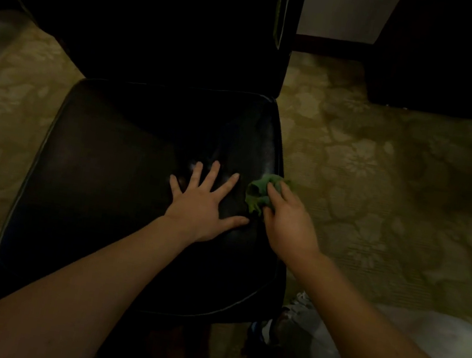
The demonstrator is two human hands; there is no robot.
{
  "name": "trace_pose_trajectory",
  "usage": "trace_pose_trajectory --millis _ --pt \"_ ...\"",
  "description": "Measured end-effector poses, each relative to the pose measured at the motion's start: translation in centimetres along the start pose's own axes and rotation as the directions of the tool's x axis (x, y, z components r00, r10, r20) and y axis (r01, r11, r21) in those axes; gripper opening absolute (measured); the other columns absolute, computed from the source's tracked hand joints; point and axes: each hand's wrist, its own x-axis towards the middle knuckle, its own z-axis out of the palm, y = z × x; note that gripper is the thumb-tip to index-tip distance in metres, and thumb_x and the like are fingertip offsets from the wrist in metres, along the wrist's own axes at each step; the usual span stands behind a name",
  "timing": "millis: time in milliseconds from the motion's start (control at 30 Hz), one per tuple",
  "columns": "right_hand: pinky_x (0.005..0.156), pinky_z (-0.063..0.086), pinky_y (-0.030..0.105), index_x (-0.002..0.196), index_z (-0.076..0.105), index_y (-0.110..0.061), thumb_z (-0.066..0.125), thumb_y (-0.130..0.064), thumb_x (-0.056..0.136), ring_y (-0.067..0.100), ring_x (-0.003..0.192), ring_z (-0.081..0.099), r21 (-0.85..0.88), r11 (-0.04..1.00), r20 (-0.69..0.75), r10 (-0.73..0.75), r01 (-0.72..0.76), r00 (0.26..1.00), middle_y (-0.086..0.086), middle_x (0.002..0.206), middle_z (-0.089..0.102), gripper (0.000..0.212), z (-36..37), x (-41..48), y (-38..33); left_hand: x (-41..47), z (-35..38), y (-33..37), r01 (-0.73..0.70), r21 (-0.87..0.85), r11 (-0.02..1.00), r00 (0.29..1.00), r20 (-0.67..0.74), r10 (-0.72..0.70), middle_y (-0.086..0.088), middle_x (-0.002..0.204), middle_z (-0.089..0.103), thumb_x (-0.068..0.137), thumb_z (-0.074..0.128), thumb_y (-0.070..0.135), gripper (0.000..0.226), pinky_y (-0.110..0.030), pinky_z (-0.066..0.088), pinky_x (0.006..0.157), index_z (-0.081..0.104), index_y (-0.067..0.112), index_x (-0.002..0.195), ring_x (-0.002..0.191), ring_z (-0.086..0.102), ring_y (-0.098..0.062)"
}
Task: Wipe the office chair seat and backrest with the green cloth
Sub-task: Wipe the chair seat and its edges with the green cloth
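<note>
Pinching the bunched green cloth (258, 193) in my right hand (287, 218) at the seat (111, 177) edge; soft, light. Left hand (203, 201) spread flat, bracing.

The backrest (161, 18) is cut off by the top edge, and it is so dark that no seam or surface detail can be told. Much of the green cloth (255, 194) lies hidden under the fingers of the right hand (286, 221), whose thumb is out of sight. The left hand (200, 204) covers a patch of the seat (97, 187), and both forearms run off the bottom edge. Whatever carries the seat from below is lost in shadow. A dark piece of furniture (463, 60) at upper right is cut by the frame. Pale fabric (433, 349) at lower right is too blurred to identify.
</note>
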Motion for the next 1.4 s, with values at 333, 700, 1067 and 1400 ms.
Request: trace_pose_trajectory --millis 333,700,1067,1400 --pt "0.111 0.038 0.039 0.146 0.043 -0.009 0.050 -0.020 0.099 0.034 0.137 0.041 0.034 0.999 -0.046 0.001 0.001 0.999 0.016 0.154 0.037 0.049 0.1 3.6 0.0 0.0 0.3 -0.1 0.001 -0.005 1.000 1.000 -0.021 -0.002 0.004 0.166 -0.023 0.080 0.030 0.089 0.094 -0.072 -0.002 0.116 -0.013 0.049 0.154 0.152 -0.021 -0.031" --pt "0.113 0.036 0.038 0.148 0.039 -0.008 0.048 -0.020 0.100 0.031 0.139 0.039 -0.010 0.999 -0.055 0.033 -0.033 0.998 0.016 0.155 0.035 0.051 0.5 1.2 -0.5 0.5 -0.4 0.0 0.005 -0.043 0.999 1.000 0.025 -0.004 0.004 0.166 -0.021 0.079 0.034 0.089 0.096 -0.073 -0.002 0.115 -0.009 0.049 0.155 0.152 -0.021 -0.032" --pt "0.117 0.031 0.039 0.149 0.040 -0.010 0.051 -0.018 0.098 0.031 0.142 0.034 0.024 1.000 -0.031 -0.008 0.009 0.999 0.015 0.157 0.033 0.052 0.1 0.2 0.0 0.7 -0.9 0.4 0.025 -0.026 0.999 0.998 0.059 -0.023 0.004 0.166 -0.022 0.078 0.034 0.090 0.097 -0.074 0.000 0.114 -0.010 0.048 0.155 0.152 -0.022 -0.032" --pt "0.113 0.036 0.039 0.147 0.042 -0.012 0.049 -0.019 0.099 0.029 0.138 0.039 0.129 0.991 -0.069 0.044 -0.034 0.997 0.011 0.157 0.034 0.049 -0.1 2.3 -0.3 -2.1 -0.4 0.5 0.031 0.066 0.997 0.998 0.046 -0.034 0.006 0.167 -0.019 0.082 0.028 0.088 0.093 -0.073 0.007 0.114 -0.012 0.047 0.155 0.154 -0.015 -0.029"
